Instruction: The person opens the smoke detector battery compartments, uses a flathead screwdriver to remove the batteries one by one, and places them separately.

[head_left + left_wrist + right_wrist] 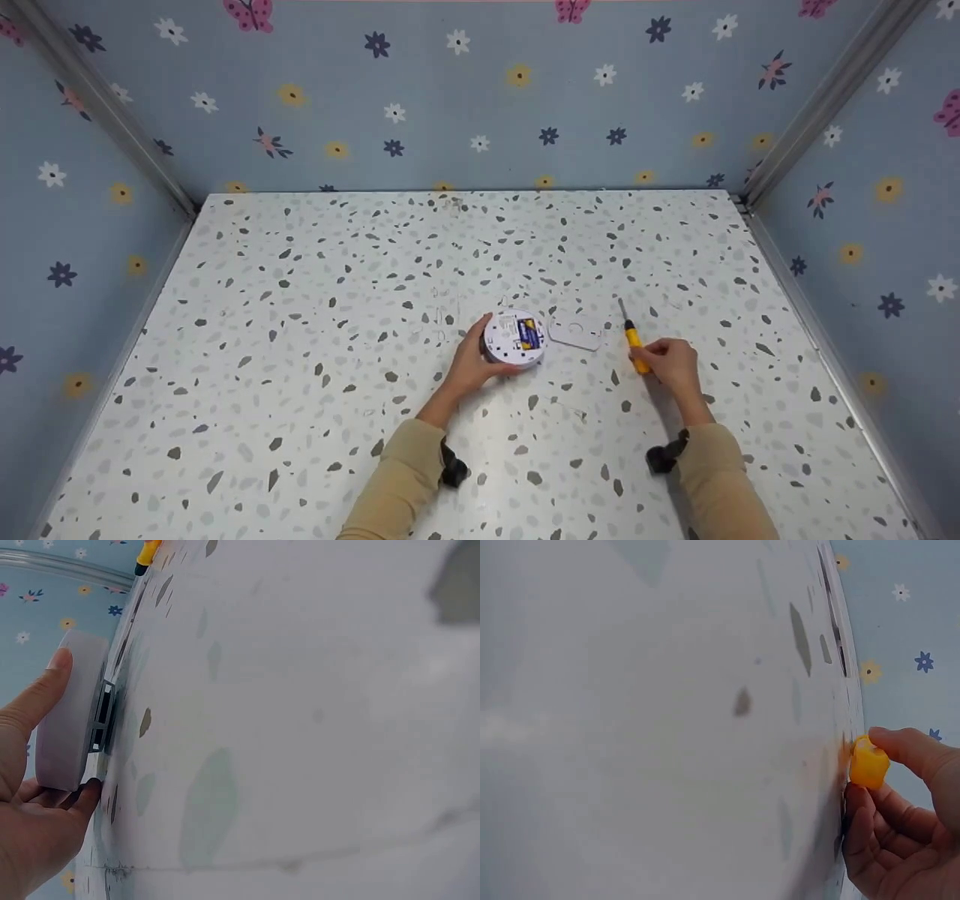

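Observation:
In the head view, my left hand (470, 365) grips a round white device like a smoke detector (505, 349) by its left side, thumb and fingers spread round the rim. Its back faces up, with a blue and yellow label and small slots. The left wrist view shows the white casing (71, 712) on edge, with a grey slotted part close to the tabletop. My right hand (673, 364) pinches the yellow handle of a screwdriver (636, 351) between thumb and fingers; its metal shaft points away. The right wrist view shows the butt of the yellow handle (870, 765) low over the table.
Between the hands, right beside the device, lies a flat white plate (589, 337) with a round central opening. The speckled white tabletop (300, 420) is bounded by blue flowered panels (480, 97) at the back and both sides.

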{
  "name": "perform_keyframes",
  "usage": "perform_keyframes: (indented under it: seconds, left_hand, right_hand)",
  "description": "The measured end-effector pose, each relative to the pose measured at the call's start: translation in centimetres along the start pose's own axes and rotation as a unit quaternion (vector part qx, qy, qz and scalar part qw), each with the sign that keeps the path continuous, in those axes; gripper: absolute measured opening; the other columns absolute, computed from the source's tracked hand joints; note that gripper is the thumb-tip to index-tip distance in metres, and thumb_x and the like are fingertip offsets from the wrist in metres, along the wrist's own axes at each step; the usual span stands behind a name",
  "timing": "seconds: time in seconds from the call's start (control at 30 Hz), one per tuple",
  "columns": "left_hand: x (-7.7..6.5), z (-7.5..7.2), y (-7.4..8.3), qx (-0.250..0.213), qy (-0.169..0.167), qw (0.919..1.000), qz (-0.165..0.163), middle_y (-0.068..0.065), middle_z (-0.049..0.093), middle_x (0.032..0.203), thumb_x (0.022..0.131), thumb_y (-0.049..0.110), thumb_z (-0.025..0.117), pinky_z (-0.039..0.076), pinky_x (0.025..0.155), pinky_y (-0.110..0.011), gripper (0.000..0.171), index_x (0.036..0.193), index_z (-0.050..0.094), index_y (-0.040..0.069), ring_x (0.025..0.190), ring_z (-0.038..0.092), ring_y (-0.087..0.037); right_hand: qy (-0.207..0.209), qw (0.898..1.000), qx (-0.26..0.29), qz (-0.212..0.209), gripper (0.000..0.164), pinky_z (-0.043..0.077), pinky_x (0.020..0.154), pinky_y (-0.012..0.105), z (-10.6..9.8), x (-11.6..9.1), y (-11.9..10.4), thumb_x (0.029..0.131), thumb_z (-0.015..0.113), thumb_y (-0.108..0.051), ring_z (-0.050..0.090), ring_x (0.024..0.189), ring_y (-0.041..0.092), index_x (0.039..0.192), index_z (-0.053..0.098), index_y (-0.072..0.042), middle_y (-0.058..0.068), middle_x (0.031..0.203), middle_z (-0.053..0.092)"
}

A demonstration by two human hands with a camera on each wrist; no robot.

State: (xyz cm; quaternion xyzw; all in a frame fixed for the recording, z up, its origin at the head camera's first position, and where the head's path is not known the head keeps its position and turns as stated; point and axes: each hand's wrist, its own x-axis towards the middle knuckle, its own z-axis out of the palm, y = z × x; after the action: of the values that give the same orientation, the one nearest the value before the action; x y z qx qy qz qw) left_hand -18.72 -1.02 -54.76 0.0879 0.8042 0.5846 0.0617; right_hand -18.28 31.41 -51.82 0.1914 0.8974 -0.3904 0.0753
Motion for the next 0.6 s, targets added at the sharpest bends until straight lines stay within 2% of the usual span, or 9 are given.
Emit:
perform_keyframes:
  seconds: [0.33, 0.5, 0.6]
  left_hand:
    - [-0.1, -0.2, 0.3, -0.001, -0.001, 1.0, -0.005, -0.016, 0.028, 0.14, 0.059, 0.02, 0.082, 0.021, 0.105, -0.033, 0.102, 0.139, 0.022, 0.003, 0.127, 0.028, -0.026]
    - [-0.2, -0.2, 0.3, -0.019, 0.002, 0.9998, -0.005, -0.018, 0.032, 0.136, 0.06, 0.018, 0.081, 0.029, 0.101, -0.031, 0.1, 0.138, 0.022, -0.001, 0.12, 0.037, -0.026]
    - [-0.4, -0.3, 0.4, -0.037, 0.005, 0.9993, -0.008, -0.018, 0.037, 0.131, 0.061, 0.015, 0.081, 0.038, 0.095, -0.029, 0.098, 0.137, 0.022, -0.003, 0.111, 0.044, -0.026]
  right_hand:
    - [0.007, 1.0, 0.009, 0.021, 0.032, 0.045, 0.047, 0.023, -0.5, -0.3, -0.6, 0.081, 0.064, -0.028, 0.049, 0.057, 0.014, 0.094, 0.062, 0.001, 0.008, 0.079, 0.056]
    - [-0.002, 0.999, 0.015, 0.034, 0.033, 0.045, 0.048, 0.022, -0.7, -0.7, -1.1, 0.082, 0.063, -0.029, 0.049, 0.059, 0.014, 0.098, 0.061, 0.0, 0.007, 0.081, 0.055]
    - [-0.005, 1.0, 0.015, 0.026, 0.034, 0.044, 0.048, 0.022, -0.8, -1.0, -1.4, 0.082, 0.062, -0.03, 0.049, 0.06, 0.013, 0.099, 0.061, 0.0, 0.008, 0.082, 0.057]
